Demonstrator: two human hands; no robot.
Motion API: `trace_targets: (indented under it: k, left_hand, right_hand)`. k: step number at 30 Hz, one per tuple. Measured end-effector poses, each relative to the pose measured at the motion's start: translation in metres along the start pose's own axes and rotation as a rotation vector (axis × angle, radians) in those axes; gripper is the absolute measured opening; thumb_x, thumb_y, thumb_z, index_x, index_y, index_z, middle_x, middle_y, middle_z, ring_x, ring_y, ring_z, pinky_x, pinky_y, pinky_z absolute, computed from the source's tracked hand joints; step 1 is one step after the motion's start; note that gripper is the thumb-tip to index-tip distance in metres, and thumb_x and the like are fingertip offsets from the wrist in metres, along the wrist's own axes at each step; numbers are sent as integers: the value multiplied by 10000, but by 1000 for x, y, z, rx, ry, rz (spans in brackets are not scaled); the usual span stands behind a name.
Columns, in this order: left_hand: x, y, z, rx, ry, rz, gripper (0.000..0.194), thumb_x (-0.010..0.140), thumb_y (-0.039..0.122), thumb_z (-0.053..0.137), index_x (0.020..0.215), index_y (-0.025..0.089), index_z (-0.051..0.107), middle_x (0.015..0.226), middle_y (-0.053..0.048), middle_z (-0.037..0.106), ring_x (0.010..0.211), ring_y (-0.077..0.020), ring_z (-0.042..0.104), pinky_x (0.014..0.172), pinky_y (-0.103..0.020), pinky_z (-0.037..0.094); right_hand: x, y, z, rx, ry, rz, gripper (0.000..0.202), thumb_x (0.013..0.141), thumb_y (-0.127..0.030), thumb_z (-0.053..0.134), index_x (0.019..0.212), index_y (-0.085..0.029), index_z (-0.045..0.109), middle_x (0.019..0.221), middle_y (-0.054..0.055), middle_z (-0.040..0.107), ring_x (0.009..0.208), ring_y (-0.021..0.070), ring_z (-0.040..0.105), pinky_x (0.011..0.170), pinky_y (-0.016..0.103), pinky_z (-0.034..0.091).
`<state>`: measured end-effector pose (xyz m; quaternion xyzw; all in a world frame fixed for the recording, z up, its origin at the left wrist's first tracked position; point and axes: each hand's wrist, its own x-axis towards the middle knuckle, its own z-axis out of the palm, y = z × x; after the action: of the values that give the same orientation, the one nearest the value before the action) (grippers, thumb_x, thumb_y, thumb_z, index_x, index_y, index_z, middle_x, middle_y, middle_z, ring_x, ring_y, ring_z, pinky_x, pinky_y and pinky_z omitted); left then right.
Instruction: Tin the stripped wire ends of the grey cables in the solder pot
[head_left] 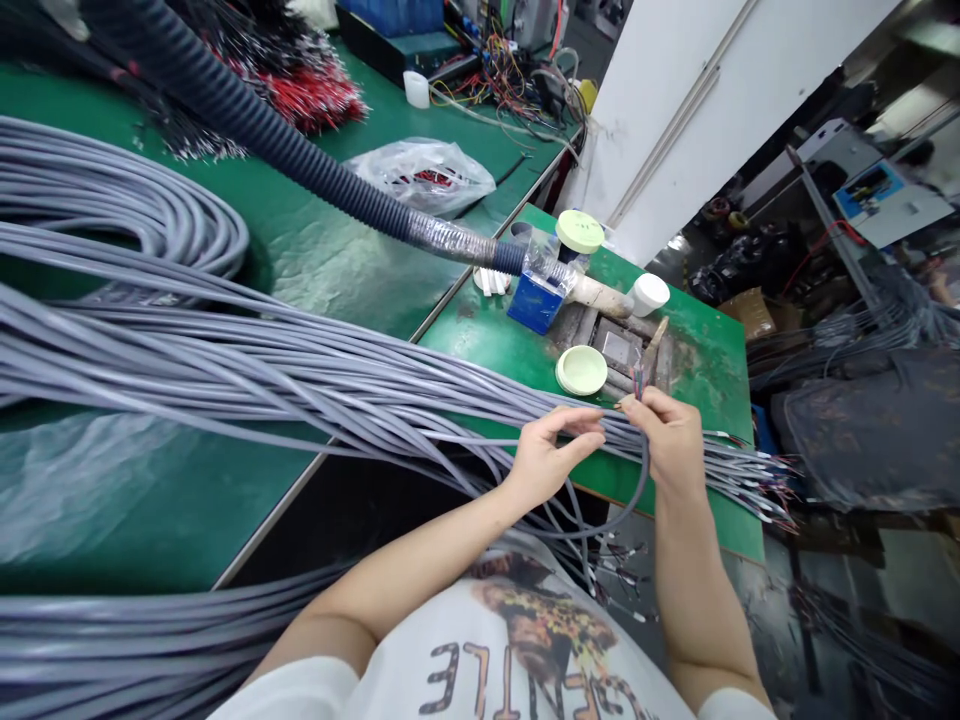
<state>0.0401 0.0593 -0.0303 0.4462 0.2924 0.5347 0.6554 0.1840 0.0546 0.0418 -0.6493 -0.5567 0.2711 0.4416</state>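
White cotton T-shirt with dark lettering and a brown-and-yellow print (420, 650) lies nearest the camera, and past it two bare forearms reach over the green-topped desk (472, 340). From where I stand, the right grip (673, 435) is closed, pinching a round grey sheathed cable (645, 475) close to its stripped end. Short, thin coloured wires (638, 380) poke up from between those fingers, pointing away from the body and towards a square metal plate (621, 347) set in a stained frame, just ahead and slightly left of the fist. Behind the fist the cable's long axis bends: it drops towards the body, then curves off left in a smooth loop. Its sheath looks plain and even; the wires show dark, reddish and bluish, a little spread, though too small to tell how bare their tips are.

Nearer the cable's end is the right hand; the left grip (551, 455) hovers just beside it, thumb and fingers parted, apparently empty, above a thick bundle of grey cables (375, 385) running across the desk. Close to the plate sit a shallow pale-green bowl (582, 371) on its left and a round white tub (651, 292) beyond
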Motion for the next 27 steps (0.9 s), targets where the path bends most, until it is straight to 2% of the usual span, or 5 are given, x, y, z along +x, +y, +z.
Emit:
trace_targets:
  k: [3, 10, 15, 23, 27]
  left_hand:
    - [0, -6, 15, -320, 36, -174, 314, 702, 372, 761, 941, 177, 703, 857, -38, 692, 770, -150, 606, 772, -309, 481]
    - [2, 10, 10, -475, 29, -254, 277, 707, 409, 735, 732, 153, 631, 766, -6, 572, 663, -98, 503, 662, -256, 450]
    - [2, 7, 4, -542, -192, -376, 291, 780, 402, 639, 655, 153, 554, 943, -71, 628, 834, -168, 594, 772, -332, 498]
    - [-18, -14, 12, -426, -334, -403, 471, 801, 548, 611, 1017, 138, 691, 861, -94, 670, 644, -169, 618, 592, -314, 494]
    - [-20, -9, 10, -310, -234, -295, 349, 811, 434, 658, 995, 146, 728, 776, -52, 670, 676, -146, 611, 663, -277, 478]
  right_hand:
    - [-18, -5, 13, 50, -42, -17, 344, 795, -359, 639, 540, -185, 489, 586, -29, 397, 572, 110, 372, 555, 256, 311]
    - [-41, -2, 12, 30, -219, -7, 228, 823, -375, 616, 679, -200, 641, 636, -11, 526, 610, 131, 465, 595, 266, 375]
    - [-62, 4, 9, 16, -495, 26, 359, 894, -382, 507, 607, -183, 594, 518, -31, 458, 508, 102, 400, 513, 252, 306]
    - [-67, 28, 7, 217, -418, 154, 490, 923, -441, 464, 508, -182, 506, 394, -44, 415, 391, 87, 340, 462, 254, 282]
    - [-61, 23, -9, -63, -365, 61, 362, 903, -406, 518, 648, -190, 659, 631, 29, 650, 599, 154, 566, 602, 288, 417]
